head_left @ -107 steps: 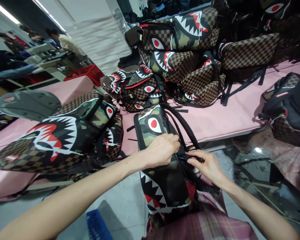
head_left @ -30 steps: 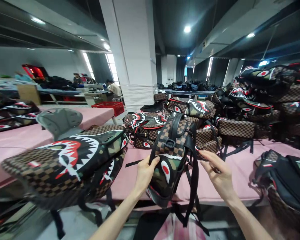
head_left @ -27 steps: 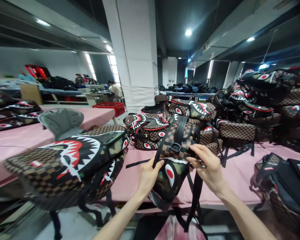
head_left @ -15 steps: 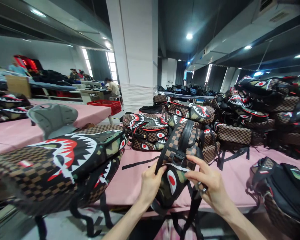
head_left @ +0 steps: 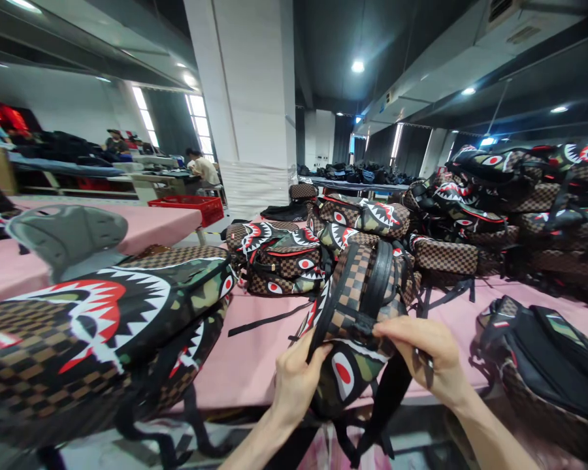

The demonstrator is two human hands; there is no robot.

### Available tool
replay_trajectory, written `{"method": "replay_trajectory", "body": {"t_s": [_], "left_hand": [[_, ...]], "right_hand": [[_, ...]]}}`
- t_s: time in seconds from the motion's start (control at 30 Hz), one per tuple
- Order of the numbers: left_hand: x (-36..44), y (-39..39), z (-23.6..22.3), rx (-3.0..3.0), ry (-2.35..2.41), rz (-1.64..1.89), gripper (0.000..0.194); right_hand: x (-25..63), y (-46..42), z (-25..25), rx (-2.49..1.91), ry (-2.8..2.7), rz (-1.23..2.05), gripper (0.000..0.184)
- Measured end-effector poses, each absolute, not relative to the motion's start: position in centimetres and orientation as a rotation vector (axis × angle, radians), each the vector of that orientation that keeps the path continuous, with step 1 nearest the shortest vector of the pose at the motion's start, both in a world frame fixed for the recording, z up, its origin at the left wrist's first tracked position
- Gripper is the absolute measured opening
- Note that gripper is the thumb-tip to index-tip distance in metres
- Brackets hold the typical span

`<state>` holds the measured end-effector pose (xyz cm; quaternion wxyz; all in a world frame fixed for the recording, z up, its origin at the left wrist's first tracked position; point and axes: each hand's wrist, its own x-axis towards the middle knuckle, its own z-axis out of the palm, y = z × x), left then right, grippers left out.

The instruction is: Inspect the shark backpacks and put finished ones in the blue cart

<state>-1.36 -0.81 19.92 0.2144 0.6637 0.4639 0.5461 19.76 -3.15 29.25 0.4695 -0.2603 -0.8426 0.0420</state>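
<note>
I hold a backpack (head_left: pixel 360 307) upright at the near edge of the pink table (head_left: pixel 255 352). It is brown checkered, with camouflage, a red-and-white eye and shark teeth. My left hand (head_left: pixel 296 382) grips its left side, thumb on the black strap. My right hand (head_left: pixel 428 356) is closed over the top right of it, with a black strap and a small metal piece hanging from the fingers. More black straps dangle below the table edge.
A larger shark-mouth backpack (head_left: pixel 102 326) lies at the left. Stacks of the same bags (head_left: pixel 353 225) fill the back and right. A dark bag (head_left: pixel 543 359) lies at the right edge. A red crate (head_left: pixel 191 207), a white pillar (head_left: pixel 247 104) and seated people (head_left: pixel 200 168) are behind.
The backpack has come up from my lap to stand on the table edge. Over the last second my right hand closed on its upper right side, and the view drifted right.
</note>
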Motion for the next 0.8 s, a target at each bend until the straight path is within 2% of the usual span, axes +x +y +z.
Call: {"method": "replay_trajectory", "body": {"t_s": [0.2,0.37,0.47,0.6,0.67,0.73,0.8], "left_hand": [[-0.2,-1.2,19.7,1.856,1.234,1.496,0.027],[-1.9,-0.3,20.4,1.811,1.143,1.426,0.026],[-5.9,2.8,21.3,1.741,1.066,1.249,0.027],[-10.9,8.6,23.6,1.700,1.080,1.055,0.034],[-12.1,10.3,25.3,1.672,1.165,1.109,0.045],[-12.0,10.3,27.3,1.596,1.329,1.351,0.056],[-11.0,8.8,29.0,1.636,1.441,1.585,0.056]], "right_hand": [[21.6,-3.4,27.1,-0.789,-1.860,0.137,0.024],[23.1,-3.1,27.4,-0.840,-1.639,0.166,0.017],[24.7,-1.3,27.8,-0.980,-1.437,0.098,0.018],[24.6,1.8,27.1,-1.057,-1.620,0.102,0.032],[23.3,2.5,26.4,-1.007,-1.657,0.059,0.035],[21.7,2.4,25.6,-0.926,-1.660,-0.017,0.037],[20.4,1.7,25.0,-0.845,-1.674,-0.078,0.041]]}}
